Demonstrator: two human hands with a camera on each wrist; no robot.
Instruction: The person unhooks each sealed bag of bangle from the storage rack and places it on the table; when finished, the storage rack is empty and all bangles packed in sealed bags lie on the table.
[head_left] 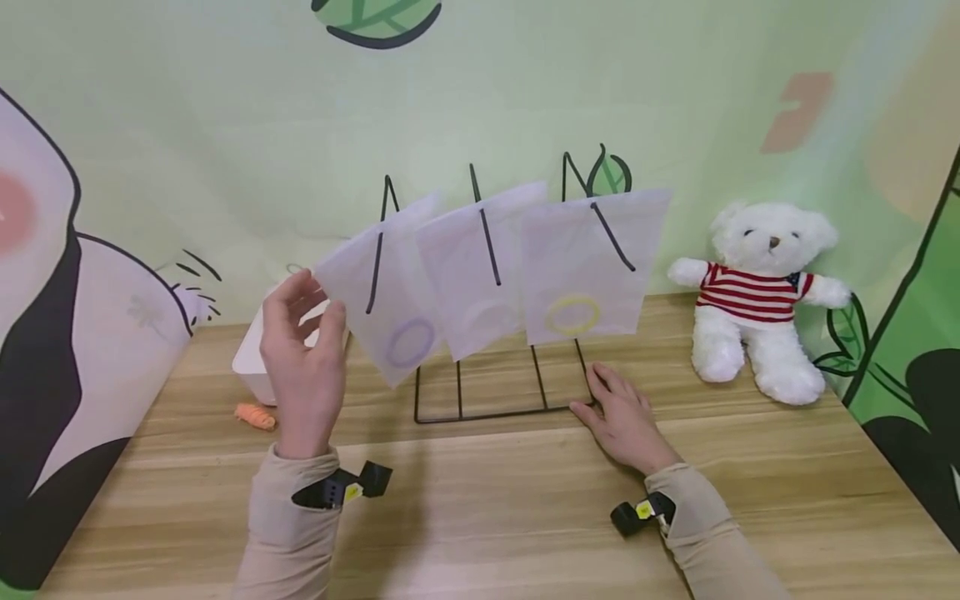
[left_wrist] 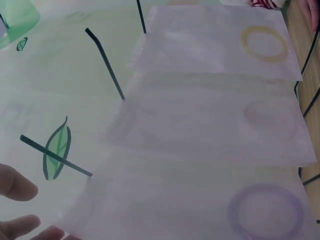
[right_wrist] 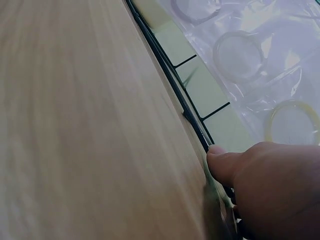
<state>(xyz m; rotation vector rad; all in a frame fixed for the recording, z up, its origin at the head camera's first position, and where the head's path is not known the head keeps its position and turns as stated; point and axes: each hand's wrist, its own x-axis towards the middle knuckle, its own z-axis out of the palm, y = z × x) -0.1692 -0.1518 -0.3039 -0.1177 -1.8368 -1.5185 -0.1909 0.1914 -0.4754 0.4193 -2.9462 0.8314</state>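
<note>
A black wire display rack (head_left: pixel 480 414) stands on the table, its hooks reaching forward. From them hang three whitish, see-through plastic packets. A purple ring shows on the left packet (head_left: pixel 367 275), a pale one on the middle packet (head_left: pixel 480 258) and a yellow one on the right packet (head_left: pixel 592 250). My left hand (head_left: pixel 306 358) is at the outer edge of the left packet, thumb and fingers apart. In the left wrist view its fingertips (left_wrist: pixel 20 227) appear at the packet's corner. My right hand (head_left: pixel 622 417) holds the front right corner of the rack's base, thumb on the bar.
A white plush bear (head_left: pixel 765 308) in a striped shirt sits at the right against the printed backdrop. Behind my left hand is a white box (head_left: pixel 251 354). A small orange object (head_left: pixel 255 416) lies in front of that box.
</note>
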